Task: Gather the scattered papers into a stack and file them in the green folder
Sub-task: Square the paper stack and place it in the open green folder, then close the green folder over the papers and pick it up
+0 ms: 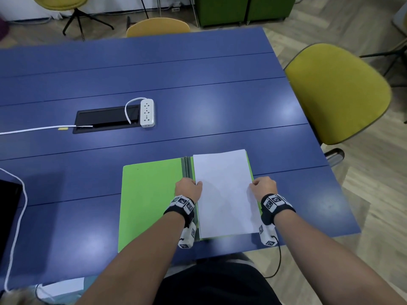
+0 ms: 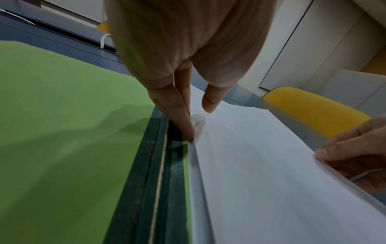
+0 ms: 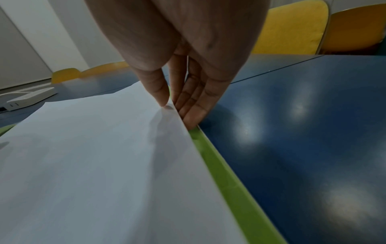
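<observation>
The green folder (image 1: 149, 199) (image 2: 62, 132) lies open flat near the table's front edge, with its dark spine (image 1: 187, 166) in the middle. A white paper stack (image 1: 224, 194) (image 2: 261, 165) (image 3: 83, 156) rests on its right half, leaving a thin green strip (image 3: 229, 181) showing on the right. My left hand (image 1: 189, 188) (image 2: 198, 122) has straight fingers along the stack's left edge by the spine, its thumb just above the top sheet. My right hand (image 1: 263, 187) (image 3: 173, 109) pinches the right edge, thumb on top and fingers underneath.
On the blue table (image 1: 198, 84) a white power strip (image 1: 147, 112) lies beside a black cable hatch (image 1: 105, 118). A white cable (image 1: 17, 205) and a dark device (image 1: 8, 205) sit at the left edge. A yellow chair (image 1: 337, 91) stands to the right.
</observation>
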`<action>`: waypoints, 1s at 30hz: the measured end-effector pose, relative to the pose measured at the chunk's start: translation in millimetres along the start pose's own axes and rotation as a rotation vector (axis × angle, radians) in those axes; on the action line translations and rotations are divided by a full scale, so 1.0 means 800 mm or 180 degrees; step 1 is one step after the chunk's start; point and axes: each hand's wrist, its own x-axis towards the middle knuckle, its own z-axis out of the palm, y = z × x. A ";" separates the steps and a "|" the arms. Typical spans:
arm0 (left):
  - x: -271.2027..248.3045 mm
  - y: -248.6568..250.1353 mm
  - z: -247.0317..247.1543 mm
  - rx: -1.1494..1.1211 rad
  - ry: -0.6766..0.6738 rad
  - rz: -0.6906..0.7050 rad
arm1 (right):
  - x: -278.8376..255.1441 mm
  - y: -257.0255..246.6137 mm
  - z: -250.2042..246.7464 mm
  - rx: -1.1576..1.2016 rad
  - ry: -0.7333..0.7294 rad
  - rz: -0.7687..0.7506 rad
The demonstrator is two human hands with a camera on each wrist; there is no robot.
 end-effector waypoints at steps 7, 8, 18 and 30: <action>-0.001 -0.007 -0.007 -0.0116 -0.0114 -0.0029 | -0.001 -0.012 -0.010 -0.0150 -0.0104 -0.0036; -0.002 -0.007 -0.010 -0.0189 -0.0132 0.0007 | -0.003 -0.019 -0.012 -0.0187 -0.0102 -0.0102; 0.029 -0.118 -0.098 -0.0038 0.0177 -0.0247 | -0.029 -0.088 0.030 -0.0856 -0.0317 -0.1756; 0.030 -0.205 -0.142 0.0296 0.0242 -0.1911 | -0.043 -0.097 0.067 -0.1914 -0.0575 -0.2125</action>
